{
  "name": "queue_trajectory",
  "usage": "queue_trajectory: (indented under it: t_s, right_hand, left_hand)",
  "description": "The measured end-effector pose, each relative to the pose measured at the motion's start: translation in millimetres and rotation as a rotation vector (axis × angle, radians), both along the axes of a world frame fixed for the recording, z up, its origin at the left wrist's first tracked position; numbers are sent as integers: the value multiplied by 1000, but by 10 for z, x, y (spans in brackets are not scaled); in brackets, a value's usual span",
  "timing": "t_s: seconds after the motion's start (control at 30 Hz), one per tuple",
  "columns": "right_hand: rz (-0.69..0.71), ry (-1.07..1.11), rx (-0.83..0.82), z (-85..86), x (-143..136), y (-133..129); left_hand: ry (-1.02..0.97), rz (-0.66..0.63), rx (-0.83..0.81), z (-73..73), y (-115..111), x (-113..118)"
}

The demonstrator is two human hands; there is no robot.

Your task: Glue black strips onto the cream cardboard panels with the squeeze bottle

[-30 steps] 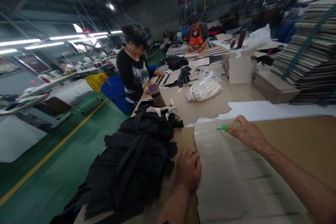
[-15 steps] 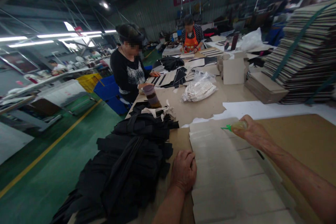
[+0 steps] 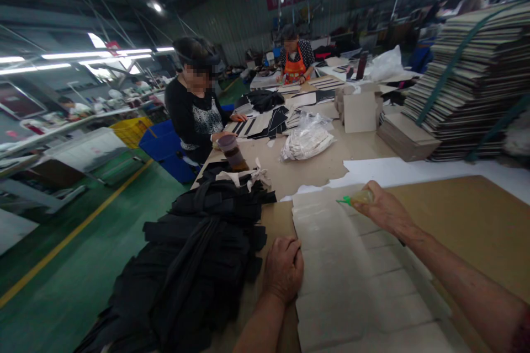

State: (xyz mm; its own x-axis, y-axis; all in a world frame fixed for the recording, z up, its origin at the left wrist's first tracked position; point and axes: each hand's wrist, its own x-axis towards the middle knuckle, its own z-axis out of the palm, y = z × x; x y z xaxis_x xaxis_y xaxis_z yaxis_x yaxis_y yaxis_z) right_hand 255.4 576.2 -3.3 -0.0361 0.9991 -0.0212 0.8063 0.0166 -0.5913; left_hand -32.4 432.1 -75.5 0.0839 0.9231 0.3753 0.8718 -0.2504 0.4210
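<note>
Your long work table point(image 3: 464, 204) runs away from you, with a tall strapped stack of board sheets point(image 3: 476, 83) at its far right and a heap of black fabric pieces point(image 3: 199, 265) along its left edge. In front of you lies an overlapped row of pale cardboard blanks point(image 3: 351, 276). Since a second ago little has changed: the row sits a touch lower and to the left in view, and both hands keep their places, so the gluing pass looks to be mid-stroke. Your left hand point(image 3: 284, 269) rests in a loose fist on the row's left edge, holding nothing. Your right hand point(image 3: 383, 210) is closed around a small glue bottle point(image 3: 359, 197), green nozzle over the far blanks. The red banner's writing is unreadable.
</note>
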Motion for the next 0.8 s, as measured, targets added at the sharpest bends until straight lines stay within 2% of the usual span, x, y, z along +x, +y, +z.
queue_trajectory:
  t_s: [0.07,0.23,0.47,0.57,0.7,0.8]
  right_hand:
    - [16,-8,8,-9,-4,9]
    - [-52,-107,21,57,74,30]
    - [35,-37,2,133,-164,-7]
    - [23,-46,-3,141,-61,18]
    - [-62,-81,3,159,201,59]
    - [-62,-73,-3,155,229,60]
  left_hand:
    - [2,-1,2,0,3,-3]
    - [5,0,10,0,1,3]
    - [20,-7,11,44,4,6]
    - [21,-6,7,34,2,-3]
    - [15,-7,12,16,0,-4]
    - [15,-7,17,27,1,-3]
